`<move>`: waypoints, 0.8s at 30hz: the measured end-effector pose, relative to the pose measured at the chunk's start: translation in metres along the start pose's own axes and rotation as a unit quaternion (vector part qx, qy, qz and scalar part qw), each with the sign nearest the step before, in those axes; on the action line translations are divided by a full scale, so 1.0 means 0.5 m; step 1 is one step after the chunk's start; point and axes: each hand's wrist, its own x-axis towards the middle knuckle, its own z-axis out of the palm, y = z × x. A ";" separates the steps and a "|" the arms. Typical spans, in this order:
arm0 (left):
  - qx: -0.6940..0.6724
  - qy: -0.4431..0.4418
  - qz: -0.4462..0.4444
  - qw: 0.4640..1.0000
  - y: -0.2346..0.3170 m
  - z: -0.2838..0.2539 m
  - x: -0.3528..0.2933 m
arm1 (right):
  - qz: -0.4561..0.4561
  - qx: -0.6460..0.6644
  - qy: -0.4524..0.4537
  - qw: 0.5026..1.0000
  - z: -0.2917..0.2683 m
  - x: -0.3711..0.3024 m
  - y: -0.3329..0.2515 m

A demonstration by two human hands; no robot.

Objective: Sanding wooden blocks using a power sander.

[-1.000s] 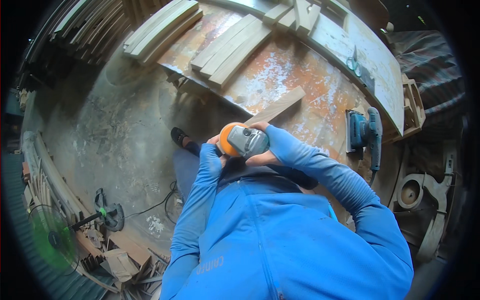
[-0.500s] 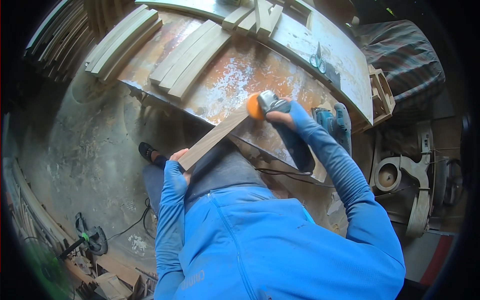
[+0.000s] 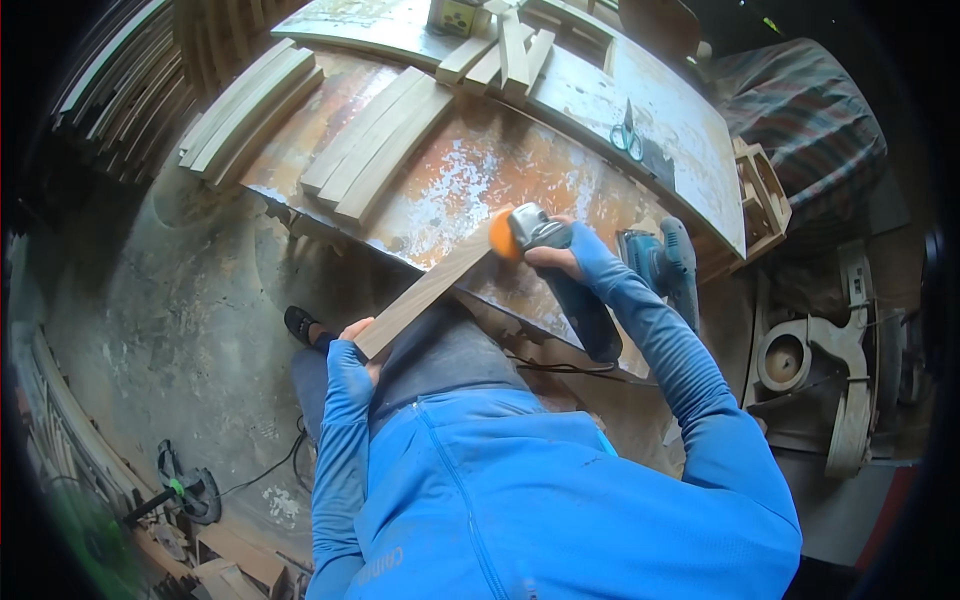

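My left hand is closed round the near end of a flat wooden board, which slants up and away to the right. The board's far end lies over the edge of a worn, paint-marked workbench. With my right hand I grip an angle grinder, its dark body pointing back toward me. An orange disc on the grinder's head meets the far end of the board; the disc looks blurred. The palm side of each hand is hidden.
Pale curved wood strips lie on the bench, with another stack to their left. A teal power sander stands right of the grinder. Scissors rest on a white panel. A cable hangs below the bench edge.
The whole view has shifted slightly, so the bench items appear lower. The grinder's disc has moved a little along the board's far end, toward me. Both hands keep their hold.
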 end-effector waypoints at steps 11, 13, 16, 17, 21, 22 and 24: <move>0.022 -0.077 -0.019 0.997 0.067 -0.024 0.036 | -0.043 0.249 0.133 0.958 -0.049 0.056 0.095; 0.077 -0.083 -0.035 0.993 0.098 -0.029 0.033 | -0.017 0.426 0.064 0.902 -0.015 0.046 0.110; -0.024 -0.067 -0.072 0.995 0.084 -0.044 0.010 | 0.009 0.577 0.073 0.813 0.083 0.005 0.027; -0.099 -0.041 -0.111 0.988 0.062 -0.041 0.003 | 0.008 0.590 0.088 0.803 0.112 -0.003 0.016; -0.334 -0.094 -0.211 0.914 0.033 -0.021 -0.021 | -0.012 0.651 0.038 0.758 0.143 -0.027 0.165; -0.363 -0.081 -0.239 0.897 0.040 -0.027 -0.028 | -0.006 0.640 0.052 0.766 0.161 -0.057 0.131; -0.433 -0.043 -0.236 0.869 0.081 -0.063 -0.029 | -0.006 0.628 0.057 0.776 0.167 -0.092 0.079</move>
